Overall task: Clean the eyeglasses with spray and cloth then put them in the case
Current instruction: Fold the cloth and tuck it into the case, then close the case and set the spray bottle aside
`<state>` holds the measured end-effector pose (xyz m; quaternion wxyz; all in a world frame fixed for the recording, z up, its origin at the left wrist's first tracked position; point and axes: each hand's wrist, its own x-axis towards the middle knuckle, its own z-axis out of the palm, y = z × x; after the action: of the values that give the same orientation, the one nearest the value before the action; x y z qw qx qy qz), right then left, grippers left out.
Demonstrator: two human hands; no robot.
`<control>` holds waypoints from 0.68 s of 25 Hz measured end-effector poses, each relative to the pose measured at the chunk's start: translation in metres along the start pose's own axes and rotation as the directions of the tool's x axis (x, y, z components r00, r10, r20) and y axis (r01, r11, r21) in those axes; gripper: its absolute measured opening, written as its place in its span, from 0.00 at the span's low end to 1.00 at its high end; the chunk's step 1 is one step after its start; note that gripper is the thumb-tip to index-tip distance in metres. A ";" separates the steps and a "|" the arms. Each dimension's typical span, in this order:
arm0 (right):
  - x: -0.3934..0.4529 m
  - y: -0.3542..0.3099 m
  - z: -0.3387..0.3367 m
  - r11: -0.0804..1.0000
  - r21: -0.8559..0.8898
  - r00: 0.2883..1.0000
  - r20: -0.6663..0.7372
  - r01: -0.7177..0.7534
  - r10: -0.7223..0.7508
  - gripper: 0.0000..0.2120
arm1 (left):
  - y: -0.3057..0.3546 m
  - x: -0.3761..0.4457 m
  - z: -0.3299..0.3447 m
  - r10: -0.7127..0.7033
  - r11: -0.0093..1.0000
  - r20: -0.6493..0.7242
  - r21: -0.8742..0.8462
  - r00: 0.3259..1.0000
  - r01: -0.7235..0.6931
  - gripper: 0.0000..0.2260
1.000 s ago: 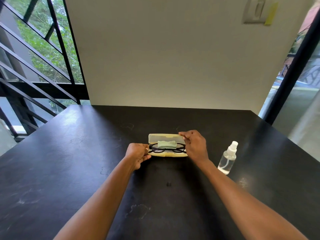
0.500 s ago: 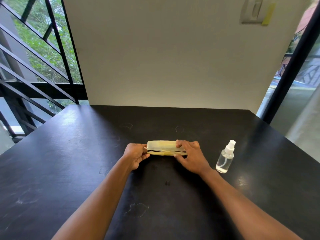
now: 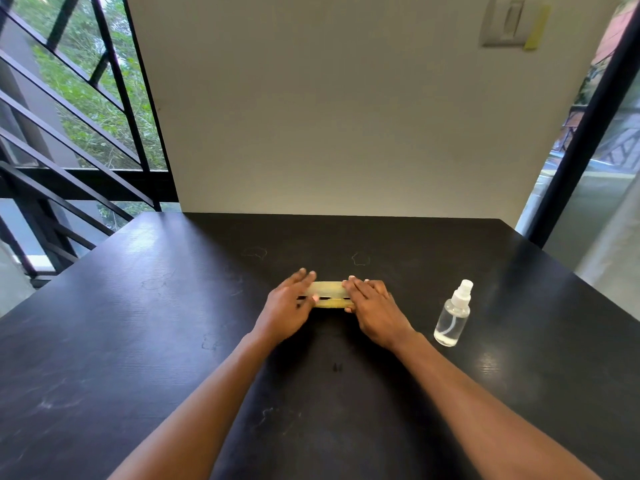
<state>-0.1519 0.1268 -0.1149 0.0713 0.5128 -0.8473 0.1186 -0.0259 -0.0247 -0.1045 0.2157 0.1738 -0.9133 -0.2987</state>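
Compared w/ 1 s ago, the case [image 3: 328,295] is no longer standing open: its lid is lying almost down on the base, w/ only a thin dark slit showing along the front seam. The eyeglasses and green cloth, seen inside before, are now hidden under the lid. The left hand [image 3: 289,304], previously curled at the case's left end, is now lying flat over that end, fingers [image 3: 304,277] extended and slightly spread, thumb at the front seam. The right hand [image 3: 374,306], which was pinching the raised lid, is now pressing down flat on the right end, fingers straight and close together. Neither hand is gripping; both are resting palm-down on the lid.

The case is sitting on the black table [image 3: 138,341], near centre, long axis running left-right. The spray bottle [image 3: 453,315] is standing upright to the right of the right hand, apart from it, approx. unchanged in position. Nothing is lying between the hands and the case. A pale wall is rising behind the table's far edge; black railings are showing at left.
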 end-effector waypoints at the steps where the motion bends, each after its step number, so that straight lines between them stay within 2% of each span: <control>1: 0.001 0.000 -0.001 1.000 0.008 1.000 0.009 0.004 -0.004 0.23 | -0.002 -0.001 0.002 0.108 0.993 0.032 0.046 0.994 -0.109 0.23; 3: 0.004 0.001 -0.003 1.000 0.011 1.000 0.026 0.017 -0.017 0.23 | -0.008 -0.001 0.005 0.204 0.977 0.003 0.066 0.979 -0.204 0.24; 6: 0.007 0.002 -0.003 0.999 -0.012 0.999 0.041 0.031 -0.031 0.24 | -0.011 -0.002 0.006 0.246 0.966 -0.061 0.096 0.967 -0.240 0.20; 17: 0.004 0.004 -0.003 0.993 -0.072 0.996 0.032 0.088 -0.086 0.24 | -0.007 -0.004 0.005 0.273 0.952 -0.061 0.160 0.960 -0.261 0.19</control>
<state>-0.1571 0.1254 -0.1114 0.0831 0.5480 -0.8288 0.0769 -0.0238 -0.0260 -0.1142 0.2777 0.0767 -0.9386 -0.1896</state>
